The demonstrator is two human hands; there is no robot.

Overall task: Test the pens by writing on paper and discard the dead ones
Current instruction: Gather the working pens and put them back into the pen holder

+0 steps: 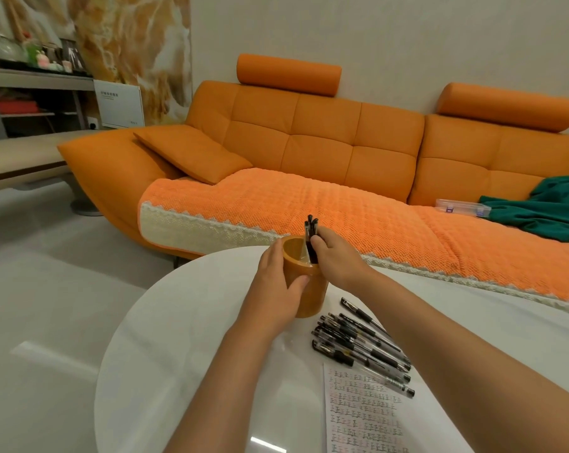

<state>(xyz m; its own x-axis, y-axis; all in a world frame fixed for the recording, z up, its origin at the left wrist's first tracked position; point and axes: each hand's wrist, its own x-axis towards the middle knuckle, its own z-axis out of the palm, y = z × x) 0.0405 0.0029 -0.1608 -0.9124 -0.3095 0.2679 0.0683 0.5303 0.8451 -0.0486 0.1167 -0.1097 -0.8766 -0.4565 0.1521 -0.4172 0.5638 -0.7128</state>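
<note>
An orange cylindrical pen holder (309, 297) stands on the round white table (185, 338). My left hand (276, 286) wraps around its near side. My right hand (337, 256) grips a bundle of black-capped pens (310, 228) at the holder's mouth, their lower ends inside it. A pile of several more black pens (361, 344) lies on the table to the right of the holder. A sheet of paper (368, 416) covered with written marks lies in front of that pile, with one pen across its top edge.
An orange sofa (325, 142) with a knitted cover stands behind the table. On its right seat lie a green cloth (538, 212) and a clear plastic case (462, 206). A shelf unit (31, 93) stands at the far left.
</note>
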